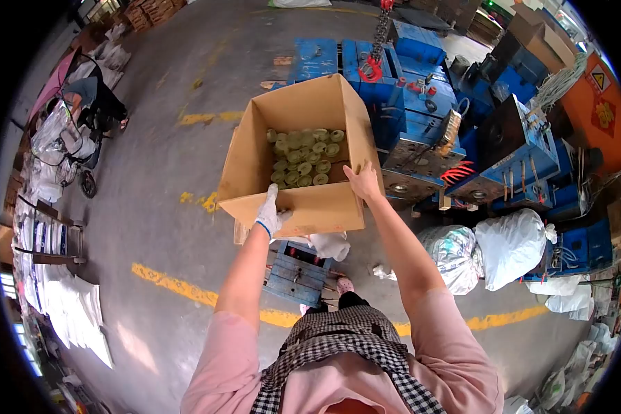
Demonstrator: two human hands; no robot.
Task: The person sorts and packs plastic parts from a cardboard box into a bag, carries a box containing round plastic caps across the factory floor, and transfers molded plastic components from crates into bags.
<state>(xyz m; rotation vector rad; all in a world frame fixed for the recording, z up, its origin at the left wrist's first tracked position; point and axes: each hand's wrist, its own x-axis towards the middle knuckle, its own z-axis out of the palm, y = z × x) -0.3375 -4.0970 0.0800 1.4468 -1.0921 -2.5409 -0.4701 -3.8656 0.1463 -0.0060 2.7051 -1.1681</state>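
Two-handed grip, closed on one open-topped brown cardboard box (245, 162). Left hand (269, 214), in a white knit glove with blue cuff, clasps the near wall toward its left end, thumb over the rim. Right hand (363, 182), bare, clasps the near right corner, fingers over the edge. Whether the hands alone bear the box, or something beneath shares the weight, cannot be told.

Within the box, beyond the hands: numerous small, round, translucent yellow-green pieces (305, 153), lying loose on the bottom; count uncertain.

Stage, by judgement: pieces already in the box, bottom partly covered; much height unused; top not closed. Filling, if intended, appears far from complete; setting-down not yet done.

Below the grip: blue metal block (298, 274), near the wearer's feet; black-and-white checked apron (338, 330), nearer the body.

Right of the grip, lower: bulging white plastic sack (510, 247), on the floor.

Beyond the grip, to the right: red metal lifting hook (370, 70) on a chain, above heavy blue steel blocks (424, 103).

Left of the grip, well apart: black wheeled cart (93, 148), loaded.
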